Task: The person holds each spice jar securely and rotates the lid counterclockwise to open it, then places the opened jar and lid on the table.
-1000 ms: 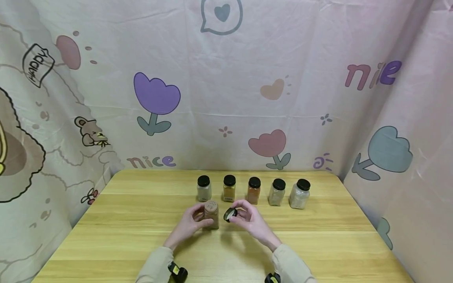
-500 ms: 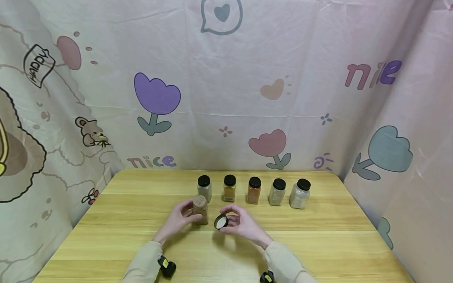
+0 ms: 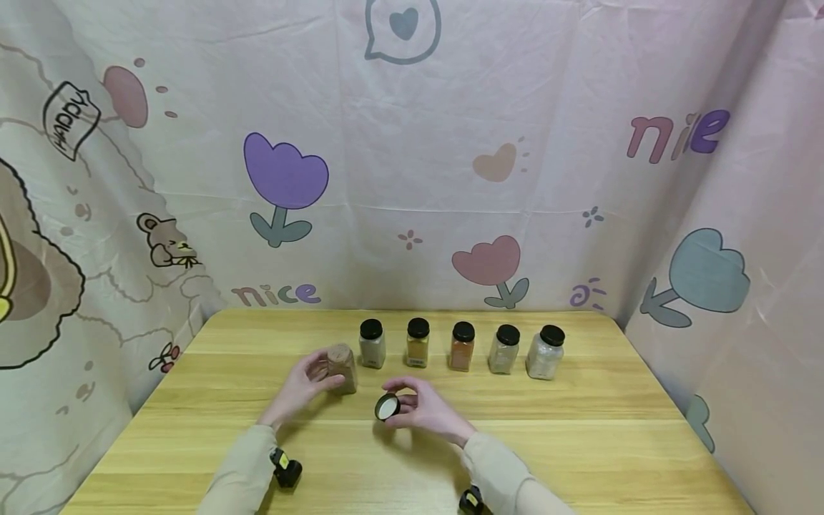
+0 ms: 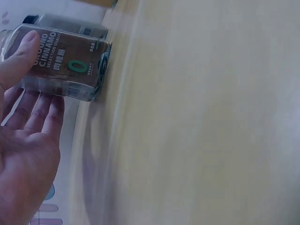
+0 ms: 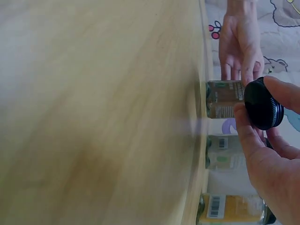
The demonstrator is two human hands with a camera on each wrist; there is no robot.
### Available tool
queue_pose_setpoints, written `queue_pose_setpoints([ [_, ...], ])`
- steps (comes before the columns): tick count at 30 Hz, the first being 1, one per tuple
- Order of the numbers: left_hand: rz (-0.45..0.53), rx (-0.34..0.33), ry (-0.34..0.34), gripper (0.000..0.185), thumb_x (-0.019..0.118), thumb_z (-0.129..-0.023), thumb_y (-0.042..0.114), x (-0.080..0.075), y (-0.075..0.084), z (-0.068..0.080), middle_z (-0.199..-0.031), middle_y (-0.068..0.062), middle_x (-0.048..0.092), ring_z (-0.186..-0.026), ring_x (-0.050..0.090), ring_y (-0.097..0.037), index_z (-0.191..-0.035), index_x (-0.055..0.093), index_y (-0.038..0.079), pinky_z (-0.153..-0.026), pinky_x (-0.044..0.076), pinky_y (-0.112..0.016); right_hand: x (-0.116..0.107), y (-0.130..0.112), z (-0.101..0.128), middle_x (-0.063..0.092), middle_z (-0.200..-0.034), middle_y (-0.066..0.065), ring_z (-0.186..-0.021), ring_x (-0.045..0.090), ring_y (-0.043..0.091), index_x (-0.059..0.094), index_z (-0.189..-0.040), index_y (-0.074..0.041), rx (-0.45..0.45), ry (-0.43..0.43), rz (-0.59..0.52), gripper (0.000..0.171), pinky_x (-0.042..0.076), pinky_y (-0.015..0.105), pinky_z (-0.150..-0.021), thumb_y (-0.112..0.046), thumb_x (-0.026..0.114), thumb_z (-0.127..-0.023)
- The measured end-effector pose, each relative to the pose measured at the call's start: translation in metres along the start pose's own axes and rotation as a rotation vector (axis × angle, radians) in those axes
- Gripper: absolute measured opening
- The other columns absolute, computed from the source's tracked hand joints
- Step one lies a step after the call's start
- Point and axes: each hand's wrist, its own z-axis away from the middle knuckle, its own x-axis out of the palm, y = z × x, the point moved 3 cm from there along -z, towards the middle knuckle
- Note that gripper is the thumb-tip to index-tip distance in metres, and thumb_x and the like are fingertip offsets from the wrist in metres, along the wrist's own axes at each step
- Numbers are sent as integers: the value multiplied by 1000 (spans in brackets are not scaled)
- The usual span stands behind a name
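A pale wooden table [image 3: 579,436] walled by pink cartoon cloth [image 3: 450,143]; five capped jars [image 3: 462,346] line its back; the left hand [image 3: 302,383] grips an uncapped cinnamon jar [image 3: 341,367] standing left of them; the right hand [image 3: 421,409] pinches its black lid [image 3: 387,407].

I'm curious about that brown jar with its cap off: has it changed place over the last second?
Yes. The left hand has carried the brown jar leftward and toward the back, level with the row of capped jars, beside its left end.

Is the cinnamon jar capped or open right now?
Open: the cinnamon jar shows its bare shaker top in the left hand; the right hand holds the black cap.
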Motion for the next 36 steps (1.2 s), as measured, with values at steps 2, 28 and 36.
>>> queue_pose_setpoints([
  [2,8,-24,13,76,75,-89,12,-5,-1,-2,-149,-31,46,-141,44,-46,-150,34,-7,-119,36,-47,2,0,-4,43,-144,34,-118,65,35,44,-137,14,8,9,15,63,57,21,-97,14,71,-80],
  [28,-60,-6,95,69,71,-93,12,-34,-3,-34,-146,-34,47,-141,43,-48,-148,34,-9,-119,36,-52,27,10,-49,58,-128,19,-117,65,34,58,-127,4,105,103,164,55,59,32,-96,14,77,-76],
  [36,-61,10,77,73,67,-96,8,-37,-4,-37,-152,-36,38,-143,36,-51,-153,25,-10,-118,34,-50,31,7,-66,64,-121,13,-107,65,24,62,-123,2,94,157,267,52,57,28,-86,8,81,-75],
])
